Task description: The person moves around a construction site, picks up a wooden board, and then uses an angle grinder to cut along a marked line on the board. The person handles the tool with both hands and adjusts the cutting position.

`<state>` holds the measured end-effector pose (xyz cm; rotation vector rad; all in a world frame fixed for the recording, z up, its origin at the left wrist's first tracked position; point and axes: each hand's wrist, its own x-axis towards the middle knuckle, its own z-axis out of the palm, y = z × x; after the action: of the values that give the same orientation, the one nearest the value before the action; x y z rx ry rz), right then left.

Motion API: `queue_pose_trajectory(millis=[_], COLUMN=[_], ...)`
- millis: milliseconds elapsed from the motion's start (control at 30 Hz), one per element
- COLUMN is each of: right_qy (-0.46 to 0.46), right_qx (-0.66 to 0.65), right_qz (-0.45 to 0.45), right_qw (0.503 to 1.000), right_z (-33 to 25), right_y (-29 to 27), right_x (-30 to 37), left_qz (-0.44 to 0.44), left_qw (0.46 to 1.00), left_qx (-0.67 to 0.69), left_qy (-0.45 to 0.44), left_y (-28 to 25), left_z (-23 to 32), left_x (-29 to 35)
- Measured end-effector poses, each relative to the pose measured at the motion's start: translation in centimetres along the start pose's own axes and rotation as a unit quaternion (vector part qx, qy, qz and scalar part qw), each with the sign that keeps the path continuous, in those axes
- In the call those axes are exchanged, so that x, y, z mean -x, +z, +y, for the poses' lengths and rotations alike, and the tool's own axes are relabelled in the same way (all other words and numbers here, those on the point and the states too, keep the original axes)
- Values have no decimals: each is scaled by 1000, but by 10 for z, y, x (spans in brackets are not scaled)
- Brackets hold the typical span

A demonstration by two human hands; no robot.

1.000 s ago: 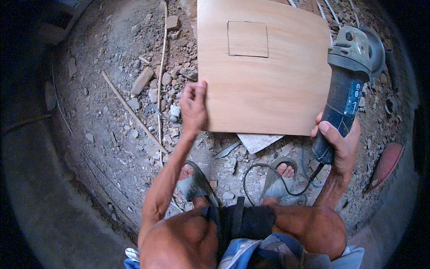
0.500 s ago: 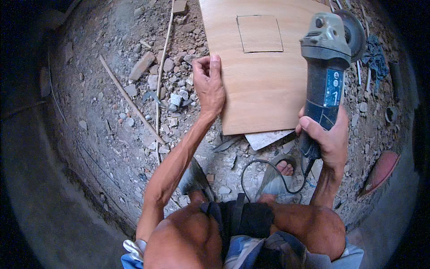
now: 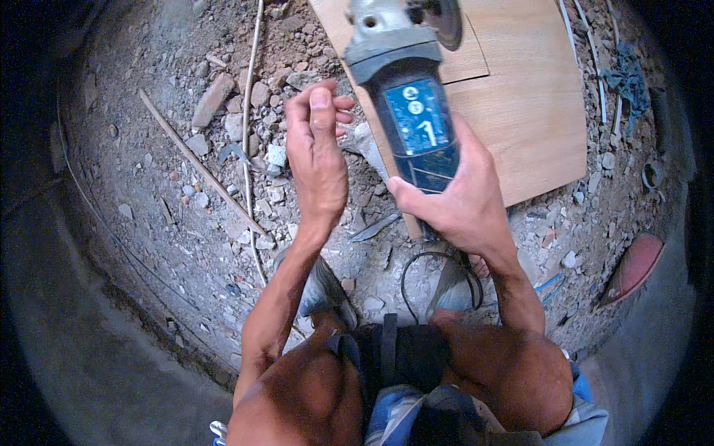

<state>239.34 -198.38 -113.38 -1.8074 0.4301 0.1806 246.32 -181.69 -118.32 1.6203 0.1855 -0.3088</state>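
An angle grinder point(image 3: 413, 115) with a dark blue body and grey head is gripped at its rear by my right hand point(image 3: 468, 197). Its disc point(image 3: 449, 22) sits at the head's right side, near the top of the view. Beneath it lies a light plywood board point(image 3: 539, 137), marked with a dark-lined rectangle that the grinder partly covers. Just left of the board, my left hand point(image 3: 318, 152) is raised with its fingers loosely bent and apart, holding nothing. The grinder's black cord point(image 3: 405, 279) loops down between my feet.
Rubble and stones point(image 3: 256, 130) cover the ground on the left, with a thin wooden stick point(image 3: 195, 160) and a long pale rod point(image 3: 248, 97) among them. On the right are a dark blue rag point(image 3: 627, 80) and a reddish curved object point(image 3: 634, 269).
My left hand has let go of the board's left edge and shifted left. My right hand has swung the grinder left across the board. The board now lies farther right and turned.
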Motion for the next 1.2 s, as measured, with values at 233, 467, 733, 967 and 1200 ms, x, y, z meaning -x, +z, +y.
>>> queue_pose_trajectory(millis=[233, 467, 733, 967, 1200], right_qy=[62, 25, 7, 14, 16], right_qx=[0, -4, -33, -1, 2], right_qz=[-45, -20, -12, -14, -13], right_qw=[997, 999, 999, 1000, 1000], right_z=[6, 24, 33, 32, 34], right_y=[19, 24, 26, 25, 26], right_x=[-10, -11, -13, -10, -12], left_qz=[-92, -83, -58, -55, -51], left_qw=[992, 991, 991, 989, 989], left_qx=[-25, -1, -24, 40, 53], left_qy=[-80, -101, -118, -133, -128], left_y=[-5, 0, 2, 5, 6], left_z=[19, 24, 21, 16, 15], left_x=[-1, 0, 4, 9, 9])
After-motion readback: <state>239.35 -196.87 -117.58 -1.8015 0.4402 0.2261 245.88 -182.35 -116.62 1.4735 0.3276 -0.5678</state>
